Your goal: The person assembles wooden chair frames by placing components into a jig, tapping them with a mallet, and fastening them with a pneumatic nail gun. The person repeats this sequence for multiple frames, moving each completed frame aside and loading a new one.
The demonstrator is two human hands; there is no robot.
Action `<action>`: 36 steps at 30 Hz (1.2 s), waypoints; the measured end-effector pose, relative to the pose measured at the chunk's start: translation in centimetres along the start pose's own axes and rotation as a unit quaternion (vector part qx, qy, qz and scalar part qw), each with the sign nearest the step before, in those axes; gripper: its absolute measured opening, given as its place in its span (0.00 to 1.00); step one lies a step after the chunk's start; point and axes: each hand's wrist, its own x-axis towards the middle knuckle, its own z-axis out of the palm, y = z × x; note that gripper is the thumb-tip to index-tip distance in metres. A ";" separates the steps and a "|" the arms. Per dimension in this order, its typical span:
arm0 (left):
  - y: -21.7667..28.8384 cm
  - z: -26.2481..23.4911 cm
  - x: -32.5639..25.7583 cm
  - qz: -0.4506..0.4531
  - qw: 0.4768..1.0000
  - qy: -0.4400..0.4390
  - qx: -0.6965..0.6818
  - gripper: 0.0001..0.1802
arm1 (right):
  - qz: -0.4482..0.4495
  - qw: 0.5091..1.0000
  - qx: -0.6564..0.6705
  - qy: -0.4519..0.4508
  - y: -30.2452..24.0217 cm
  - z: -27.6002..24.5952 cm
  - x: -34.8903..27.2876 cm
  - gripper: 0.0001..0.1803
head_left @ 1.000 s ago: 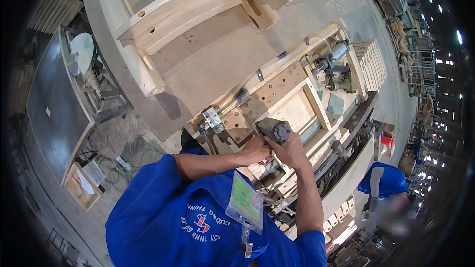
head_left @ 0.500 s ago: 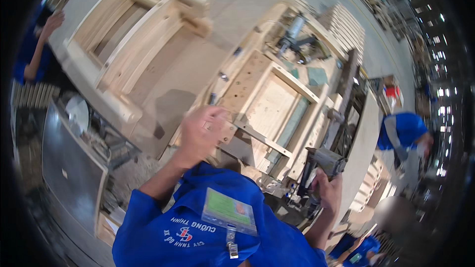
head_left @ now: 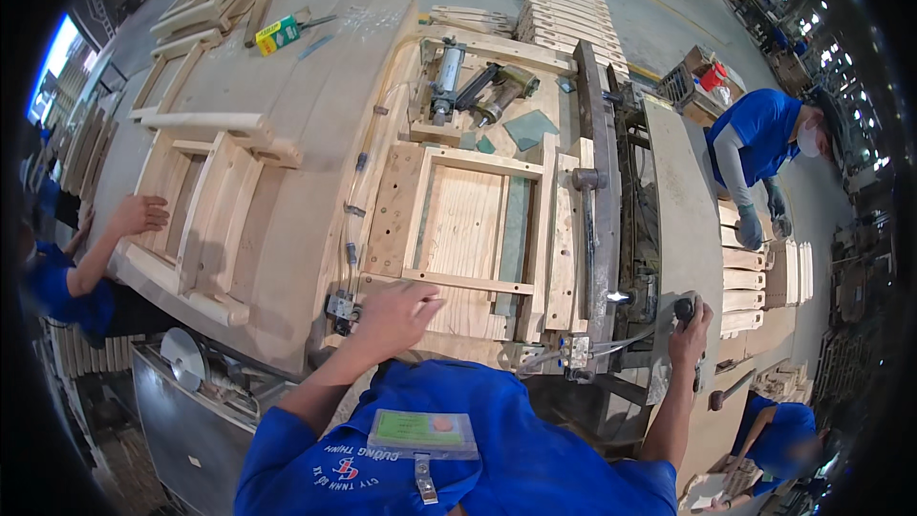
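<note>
A person in a blue shirt, seen from above, leans over a workbench with both forearms rising from the lower edge. The left forearm slants up and to the right; its hand (head_left: 394, 318), just below and left of the centre, is held palm down with loosely bent fingers, grasping nothing. The fingertips lie near the lower left corner of a rectangular wooden frame (head_left: 478, 281); whether they touch the wood I cannot tell. The frame lies flat in the middle of the picture, around a pale panel (head_left: 458, 220).

The right forearm stands nearly upright at the lower right. Its hand (head_left: 690, 334) has its fingers curled around a dark tool (head_left: 683, 309), mostly hidden by the hand, at the lower end of a long pale board (head_left: 683, 201).

Above the frame, at upper centre, are a silver cylinder (head_left: 447, 72) and green pieces (head_left: 530, 129). At left, a co-worker's hand (head_left: 141, 215) rests on a larger wooden assembly (head_left: 224, 201). At upper right, another co-worker (head_left: 759, 129) bends over wooden slats (head_left: 743, 277).
</note>
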 end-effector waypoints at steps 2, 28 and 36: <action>0.8 2.6 2.5 0.053 0.998 -0.022 0.015 0.16 | -0.021 0.999 -0.040 0.018 1.4 0.9 -0.7 0.41; -2.9 12.4 9.7 0.057 0.946 -0.263 0.181 0.22 | -0.020 0.893 0.432 -0.127 -13.2 1.9 -12.8 0.12; 4.4 4.5 14.1 0.114 0.954 -0.235 0.146 0.28 | 0.034 0.873 0.485 -0.044 -13.9 -0.5 -6.8 0.12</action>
